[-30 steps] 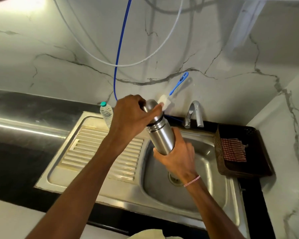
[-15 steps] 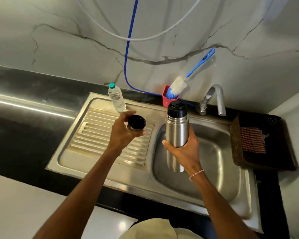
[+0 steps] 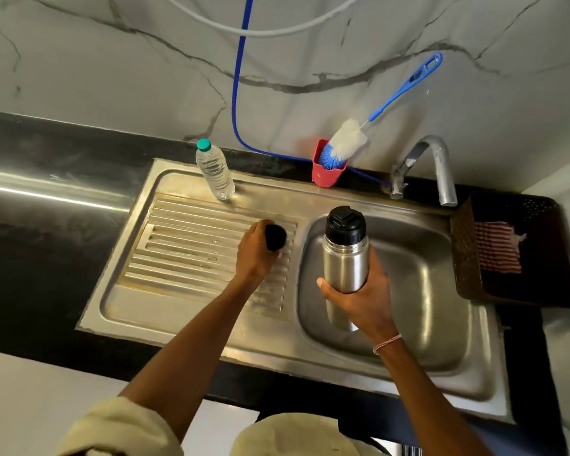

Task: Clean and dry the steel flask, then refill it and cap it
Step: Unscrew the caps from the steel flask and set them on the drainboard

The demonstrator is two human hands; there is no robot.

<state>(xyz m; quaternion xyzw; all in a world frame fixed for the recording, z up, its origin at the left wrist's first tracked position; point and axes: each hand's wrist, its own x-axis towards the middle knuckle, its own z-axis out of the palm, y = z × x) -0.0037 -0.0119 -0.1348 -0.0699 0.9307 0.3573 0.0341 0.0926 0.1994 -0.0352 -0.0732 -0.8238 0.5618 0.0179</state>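
Observation:
The steel flask stands upright over the sink basin, a black inner stopper on its neck. My right hand grips its lower body. My left hand holds the flask's outer cap, black inside, low over the ribbed drainboard, right at the surface. A clear water bottle with a teal lid stands at the drainboard's back edge. A blue-handled bottle brush leans in a red cup.
The tap arches over the basin's back right corner. A dark tray with a checked cloth sits right of the sink. A blue hose hangs down the marble wall. Black counter runs along the left.
My left hand unscrewed the outer cap from the flask, carried it left and lowered it to the drainboard. My right hand brought the flask upright over the basin.

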